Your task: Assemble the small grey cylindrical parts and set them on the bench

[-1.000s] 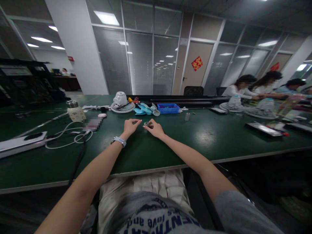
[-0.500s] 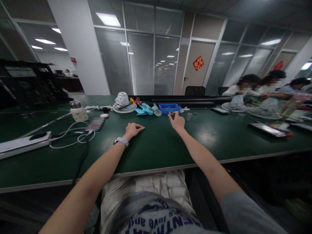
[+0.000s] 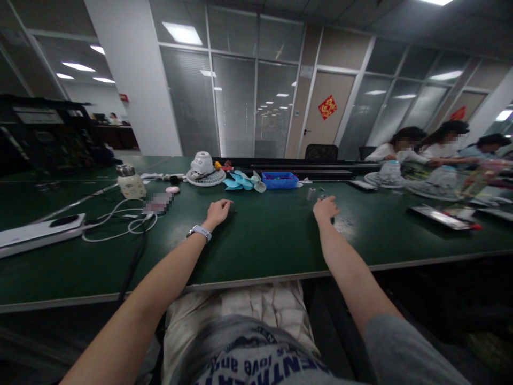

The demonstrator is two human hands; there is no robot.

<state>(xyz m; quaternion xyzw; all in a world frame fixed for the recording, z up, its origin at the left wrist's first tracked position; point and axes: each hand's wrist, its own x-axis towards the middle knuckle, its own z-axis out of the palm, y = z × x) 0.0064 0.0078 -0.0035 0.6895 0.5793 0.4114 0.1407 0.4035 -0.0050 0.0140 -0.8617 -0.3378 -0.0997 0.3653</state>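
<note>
My left hand (image 3: 218,212) rests low over the green table (image 3: 256,240), its fingers pinched together; what they hold, if anything, is too small to make out. Farther right, my right hand (image 3: 326,208) is closed around a small greyish part (image 3: 323,198), mostly hidden by the fingers. Just beyond that hand stands a small grey metal cylinder (image 3: 311,193). A tiny thin piece (image 3: 321,188) lies beside it. Past the gap between my hands sit a blue plastic tray (image 3: 279,185) with small parts in it and light-blue fan blades (image 3: 240,182).
A white fan body with its grille (image 3: 205,174) stands behind my left hand. On the left are a bottle (image 3: 131,184), a white cable (image 3: 108,227) and a white power strip (image 3: 44,235). A tablet-like device (image 3: 441,217) lies right; people sit beyond it.
My right hand has moved right from in front of the blue tray, past the cylinder, carrying the small part. My left hand has shifted slightly left, its fingers drawn in.
</note>
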